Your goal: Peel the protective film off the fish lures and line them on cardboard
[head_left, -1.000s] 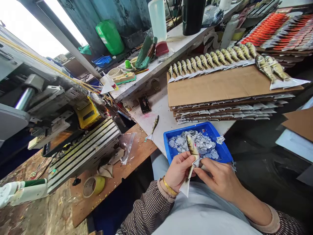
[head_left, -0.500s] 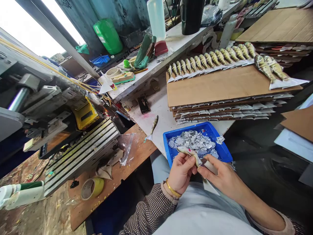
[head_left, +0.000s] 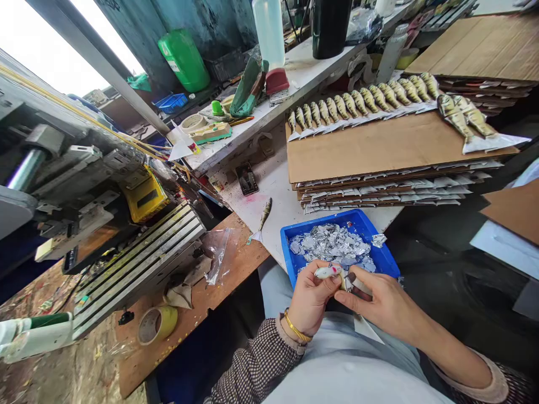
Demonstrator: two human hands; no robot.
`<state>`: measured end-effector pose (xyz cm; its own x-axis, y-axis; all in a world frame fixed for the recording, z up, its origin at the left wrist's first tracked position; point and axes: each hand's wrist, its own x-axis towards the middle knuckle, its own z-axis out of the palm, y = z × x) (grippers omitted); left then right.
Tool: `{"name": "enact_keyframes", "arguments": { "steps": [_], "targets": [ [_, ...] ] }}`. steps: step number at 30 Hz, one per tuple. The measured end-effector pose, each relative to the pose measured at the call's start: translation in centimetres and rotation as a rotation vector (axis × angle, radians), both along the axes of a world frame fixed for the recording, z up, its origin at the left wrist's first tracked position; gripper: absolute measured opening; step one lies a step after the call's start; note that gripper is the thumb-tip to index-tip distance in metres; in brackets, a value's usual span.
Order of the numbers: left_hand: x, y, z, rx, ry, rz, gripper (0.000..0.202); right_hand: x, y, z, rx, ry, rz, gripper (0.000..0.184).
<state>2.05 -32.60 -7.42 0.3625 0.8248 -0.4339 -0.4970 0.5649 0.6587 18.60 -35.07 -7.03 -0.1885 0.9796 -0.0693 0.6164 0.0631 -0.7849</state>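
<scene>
A fish-shaped lure (head_left: 329, 272) lies sideways between my hands, its pale belly facing up. My left hand (head_left: 310, 297) is closed around its front part. My right hand (head_left: 381, 303) pinches its tail end, where a silvery foil piece (head_left: 367, 328) hangs down over my lap. Both hands hover at the near edge of a blue tray (head_left: 381, 258) that holds several crumpled foil scraps (head_left: 332, 244).
A cardboard stack (head_left: 370, 148) carries a row of painted lures (head_left: 362, 101). One loose lure (head_left: 264, 214) lies on the white bench. A machine (head_left: 105, 213) stands at left, with a tape roll (head_left: 158, 324) on the wooden board. Bottles and tools crowd the far shelf.
The lure has been turned from upright, tail down, to lying sideways with its belly up. Both hands have stayed in front of the blue tray. The view shifted slightly.
</scene>
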Motion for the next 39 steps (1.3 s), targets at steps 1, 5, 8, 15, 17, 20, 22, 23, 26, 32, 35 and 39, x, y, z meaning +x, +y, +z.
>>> {"name": "enact_keyframes", "arguments": {
  "steps": [1,5,8,15,17,20,22,23,26,32,35,39],
  "targets": [
    [0.0,0.0,0.0,-0.004,0.001,-0.006,0.036,0.1,0.1,0.1,-0.011,0.005,0.011,0.05],
    [-0.1,0.0,0.1,-0.017,-0.002,-0.03,0.037,0.3,0.1,-0.1,-0.027,0.011,0.058,0.049],
    [0.0,0.1,0.2,-0.018,-0.002,-0.032,0.037,0.2,-0.1,-0.4,0.021,-0.023,0.067,0.052],
    [0.1,0.5,0.1,-0.01,-0.028,-0.01,0.035,0.0,-0.2,-0.5,0.283,-0.145,0.041,0.051],
    [0.2,0.5,0.1,-0.02,-0.045,-0.003,0.035,0.0,-0.3,-0.6,0.307,-0.162,0.048,0.05],
    [0.2,0.6,0.0,-0.03,-0.057,-0.003,0.036,0.1,-0.4,-1.0,0.304,-0.164,0.063,0.051],
    [0.3,0.7,0.0,-0.032,-0.061,-0.006,0.036,0.2,-0.4,-1.2,0.31,-0.148,0.055,0.052],
    [0.3,0.7,-0.1,-0.033,-0.066,-0.007,0.036,0.3,-0.4,-1.3,0.316,-0.136,0.044,0.054],
    [0.4,1.0,-0.4,-0.034,-0.078,-0.002,0.037,0.7,-0.3,-1.1,0.318,-0.088,-0.018,0.052],
    [0.9,1.5,-0.5,-0.06,-0.021,0.016,0.035,0.6,0.4,0.2,0.391,0.049,-0.152,0.021],
    [1.4,1.7,-0.3,-0.058,-0.002,0.045,0.035,-0.1,0.7,0.8,0.432,0.109,-0.127,0.005],
    [2.1,2.2,-0.2,-0.043,0.05,0.079,0.037,0.1,0.7,0.7,0.416,0.193,-0.14,0.013]
  ]
}}
